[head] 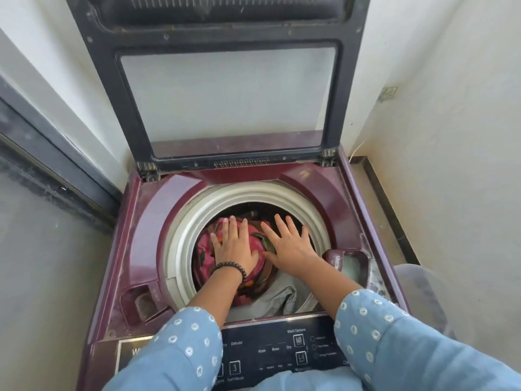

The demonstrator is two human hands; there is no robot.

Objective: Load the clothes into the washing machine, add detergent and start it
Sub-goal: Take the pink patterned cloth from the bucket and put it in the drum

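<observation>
Pressing down with both palms, the person leans over the maroon top-loading washing machine [146, 221], whose dark-framed glass lid [225, 94] stands raised upright at the back. The left hand [234, 244], with a black beaded bracelet [231, 267] at the wrist, lies flat with straight, spread fingers on the pink patterned cloth [204, 249] inside the round white-rimmed drum [180, 235]. The right hand [290, 246], also flat and spread, its fingers pointing toward the lid, rests beside it on the same heap, gripping nothing. The clothes fill the drum nearly to its rim in a crumpled mound; a pale grey garment [279, 300] lies at the near edge, its folds running toward the dark control panel [282, 348]. Both forearms wear light blue sleeves with white dots [186, 342]. A small recessed maroon tray [349, 263] sits right of the drum.
</observation>
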